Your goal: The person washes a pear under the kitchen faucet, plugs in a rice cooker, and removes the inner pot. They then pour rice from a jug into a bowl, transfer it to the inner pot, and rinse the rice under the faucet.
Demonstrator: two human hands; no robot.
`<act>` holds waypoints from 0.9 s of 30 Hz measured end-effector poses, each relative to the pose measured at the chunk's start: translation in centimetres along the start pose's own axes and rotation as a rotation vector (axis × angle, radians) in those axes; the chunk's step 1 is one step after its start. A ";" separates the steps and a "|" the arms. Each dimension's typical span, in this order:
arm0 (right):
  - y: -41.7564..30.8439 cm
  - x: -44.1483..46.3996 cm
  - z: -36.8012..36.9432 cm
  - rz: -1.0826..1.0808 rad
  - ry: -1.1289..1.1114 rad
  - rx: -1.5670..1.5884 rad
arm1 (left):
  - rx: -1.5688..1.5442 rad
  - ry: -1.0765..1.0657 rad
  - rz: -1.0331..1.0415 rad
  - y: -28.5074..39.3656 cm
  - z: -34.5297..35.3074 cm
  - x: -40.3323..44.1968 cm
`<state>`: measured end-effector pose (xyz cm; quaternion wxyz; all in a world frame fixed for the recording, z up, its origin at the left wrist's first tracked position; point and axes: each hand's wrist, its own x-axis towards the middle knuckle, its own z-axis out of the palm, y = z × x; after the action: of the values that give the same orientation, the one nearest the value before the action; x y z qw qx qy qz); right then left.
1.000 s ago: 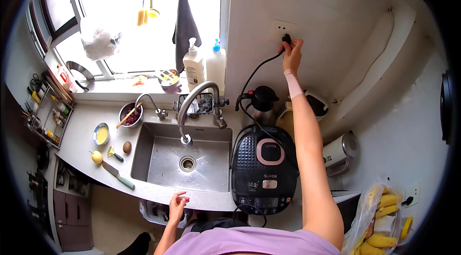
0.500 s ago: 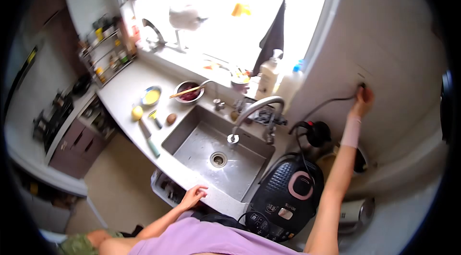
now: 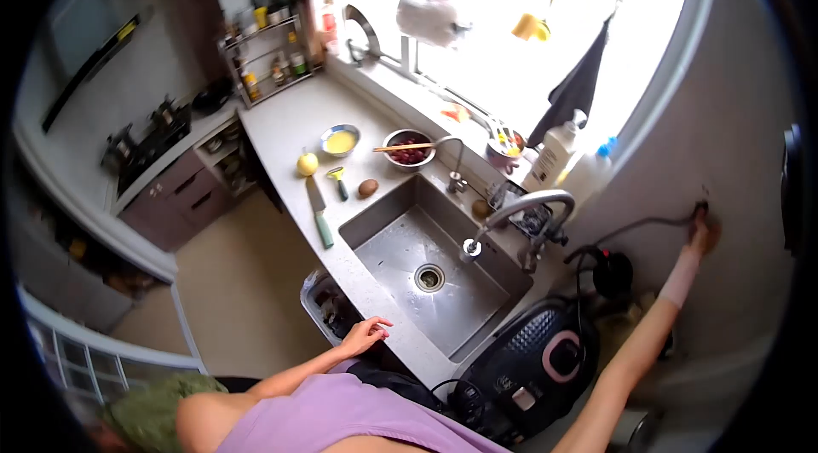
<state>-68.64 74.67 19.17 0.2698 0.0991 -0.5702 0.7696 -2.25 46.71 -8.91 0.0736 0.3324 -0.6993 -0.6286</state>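
My right hand (image 3: 700,231) reaches out to the wall at the right, its fingers closed at the plug end of a black power cord (image 3: 643,223). The hand partly hides the plug and socket. The cord runs left along the wall, down towards a black rice cooker (image 3: 532,368) beside the sink. My left hand (image 3: 366,334) is near the counter's front edge, by the sink, fingers loosely bent and apart, holding nothing.
A steel sink (image 3: 388,253) with a curved faucet (image 3: 545,197) lies ahead. Left of it are a knife (image 3: 319,214), a peeler (image 3: 339,183), a brown egg-shaped item (image 3: 368,188), a bowl of yellow liquid (image 3: 341,141) and a bowl with chopsticks (image 3: 409,159). Bottles (image 3: 558,150) stand behind.
The view has turned, so the room's contents sit further right and the wall socket lower in the picture. My right hand stays at the plug; my left hand remains near the counter edge.
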 end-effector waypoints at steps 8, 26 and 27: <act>-12.4 -11.9 -0.9 -0.057 -0.075 -0.172 | 0.137 -0.455 0.288 7.2 4.5 2.6; -10.2 -39.3 -27.2 0.323 -0.224 -0.764 | 0.452 -0.486 1.374 25.9 23.1 15.1; -9.3 -38.0 -27.0 0.323 -0.228 -0.764 | 0.452 -0.483 1.371 26.3 24.3 16.4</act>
<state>-27.77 90.19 0.47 0.0985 -0.0141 -0.8485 0.5198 -37.30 57.41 5.49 0.2228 -0.3164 -0.8575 -0.3390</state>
